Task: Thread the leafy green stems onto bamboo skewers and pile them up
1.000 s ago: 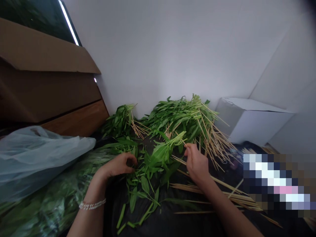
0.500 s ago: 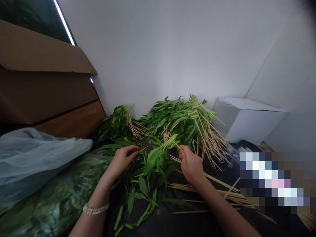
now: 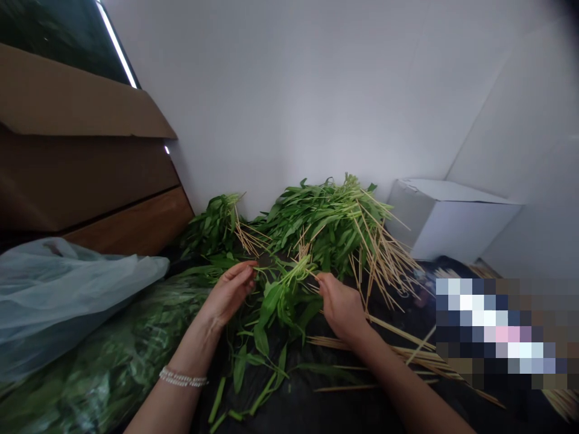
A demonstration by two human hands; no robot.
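Note:
My right hand point(image 3: 340, 307) is closed in a pinch on a thin wooden skewer that carries a bunch of green leafy stalks point(image 3: 283, 289). My left hand point(image 3: 230, 293) has its fingers together, pinching a green stalk at the left side of that bunch. Both hands hover over a black sheet point(image 3: 325, 410) strewn with loose leaves and stem pieces point(image 3: 246, 367). Behind them lies a heap of leafy greens threaded on skewers point(image 3: 335, 223), with a smaller heap point(image 3: 217, 226) to its left.
Bare skewers point(image 3: 407, 355) lie on the sheet at the right. A clear plastic bag of greens point(image 3: 76, 337) fills the left foreground. An open cardboard box point(image 3: 81, 144) stands at the left, a white box point(image 3: 447, 217) at the right, a white wall behind.
My left hand rose from the loose leaves and moved right toward the bunch, taking a stalk. My right hand shifted left with the skewered bunch.

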